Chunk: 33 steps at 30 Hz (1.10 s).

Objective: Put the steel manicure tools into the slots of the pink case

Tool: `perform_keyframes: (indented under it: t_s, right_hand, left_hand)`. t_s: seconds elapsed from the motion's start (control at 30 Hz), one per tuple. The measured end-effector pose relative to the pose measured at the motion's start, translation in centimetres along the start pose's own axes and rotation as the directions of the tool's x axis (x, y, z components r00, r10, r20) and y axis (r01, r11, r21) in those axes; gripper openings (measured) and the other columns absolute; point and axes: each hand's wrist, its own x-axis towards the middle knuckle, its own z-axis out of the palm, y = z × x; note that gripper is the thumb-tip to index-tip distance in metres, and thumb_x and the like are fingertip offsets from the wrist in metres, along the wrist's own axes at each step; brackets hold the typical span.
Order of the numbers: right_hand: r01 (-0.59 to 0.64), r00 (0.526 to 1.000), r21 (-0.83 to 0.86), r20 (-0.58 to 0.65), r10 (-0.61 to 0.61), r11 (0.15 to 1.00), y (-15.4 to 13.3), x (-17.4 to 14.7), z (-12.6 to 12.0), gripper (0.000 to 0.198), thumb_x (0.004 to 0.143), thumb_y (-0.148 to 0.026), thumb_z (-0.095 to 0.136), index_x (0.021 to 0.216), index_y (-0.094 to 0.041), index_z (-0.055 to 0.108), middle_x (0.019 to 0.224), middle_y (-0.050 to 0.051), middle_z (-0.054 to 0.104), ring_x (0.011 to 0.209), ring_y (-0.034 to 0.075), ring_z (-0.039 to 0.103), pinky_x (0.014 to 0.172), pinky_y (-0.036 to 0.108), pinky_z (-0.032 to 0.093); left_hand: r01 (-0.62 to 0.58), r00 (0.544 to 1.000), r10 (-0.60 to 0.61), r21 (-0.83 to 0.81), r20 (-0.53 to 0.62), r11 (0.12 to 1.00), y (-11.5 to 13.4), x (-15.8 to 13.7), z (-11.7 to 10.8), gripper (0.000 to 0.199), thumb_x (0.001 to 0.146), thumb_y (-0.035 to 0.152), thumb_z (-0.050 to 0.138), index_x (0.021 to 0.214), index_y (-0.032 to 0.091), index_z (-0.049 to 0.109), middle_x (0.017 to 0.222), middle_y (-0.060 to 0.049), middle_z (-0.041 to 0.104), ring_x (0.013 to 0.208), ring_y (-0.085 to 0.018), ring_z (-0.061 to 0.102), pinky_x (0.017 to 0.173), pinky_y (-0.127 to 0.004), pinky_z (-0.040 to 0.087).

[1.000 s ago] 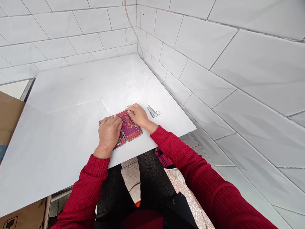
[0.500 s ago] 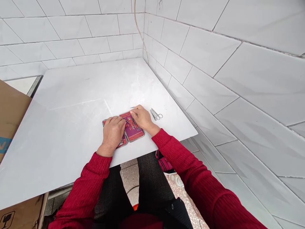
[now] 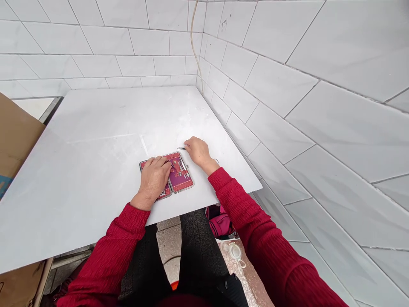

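Observation:
A manicure set case (image 3: 182, 184) lies opened flat near the table's front edge, red and purple inside, with small metal tools in its right half. My left hand (image 3: 154, 177) rests over the left half, fingers bent together and gripping near the middle fold; its fingertips are partly hidden. Just beyond the case's upper right corner is my right hand (image 3: 198, 151), its fingers pinched on a slim metal tool (image 3: 181, 148) whose pointed end sticks out to the left. Past my right wrist only a ring handle of the small scissors (image 3: 216, 160) shows.
The white table (image 3: 96, 170) meets tiled walls at the back and right. A cardboard box (image 3: 19, 132) stands at the left edge. Below the table are a pink and black item (image 3: 220, 224) and a translucent lid-like item (image 3: 234, 251). A cable (image 3: 192, 38) hangs in the corner.
My right hand has moved right, off the case, with the slim tool at its fingertips. It now covers most of the scissors and clipper. My left hand stays on the case.

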Motion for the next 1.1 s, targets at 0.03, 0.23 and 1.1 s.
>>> perform_keyframes:
  t_s: [0.03, 0.23, 1.1]
  right_hand:
    - [0.021, 0.999, -0.046, 0.029, -0.02, 0.999, -0.1, 0.2, -0.1, 0.029, 0.103, -0.021, 0.05, 0.102, -0.017, 0.079, 0.112, 0.012, 0.073, 0.098, 0.023, 0.065, 0.078, 0.031, 0.042]
    - [0.096, 0.991, -0.152, 0.111, -0.08, 0.984, -0.4, 0.8, -0.8, 0.029, 0.099, -0.016, 0.051, 0.099, -0.015, 0.08, 0.105, 0.013, 0.077, 0.09, 0.023, 0.065, 0.073, 0.031, 0.037]
    - [0.179, 0.958, -0.28, 0.268, -0.102, 0.943, -1.5, 2.6, -1.2, 0.02, 0.088, -0.014, 0.065, 0.101, -0.009, 0.079, 0.101, 0.022, 0.078, 0.095, 0.033, 0.073, 0.073, 0.035, 0.046]
  left_hand:
    - [0.0, 1.0, 0.0, 0.002, 0.0, 1.0, 0.0, 0.0, 0.0, 0.032, 0.105, 0.022, 0.042, 0.101, 0.02, 0.073, 0.112, -0.01, 0.074, 0.104, -0.028, 0.064, 0.092, -0.046, 0.047]
    - [-0.003, 1.0, 0.004, -0.033, 0.025, 0.999, 0.2, 0.1, -0.1, 0.031, 0.104, 0.02, 0.042, 0.104, 0.023, 0.073, 0.12, -0.01, 0.072, 0.11, -0.029, 0.063, 0.091, -0.046, 0.048]
    - [0.024, 0.999, -0.023, -0.032, 0.041, 0.999, 0.2, 0.1, 0.5, 0.031, 0.103, 0.021, 0.044, 0.102, 0.021, 0.075, 0.117, -0.012, 0.073, 0.107, -0.031, 0.065, 0.092, -0.048, 0.05]
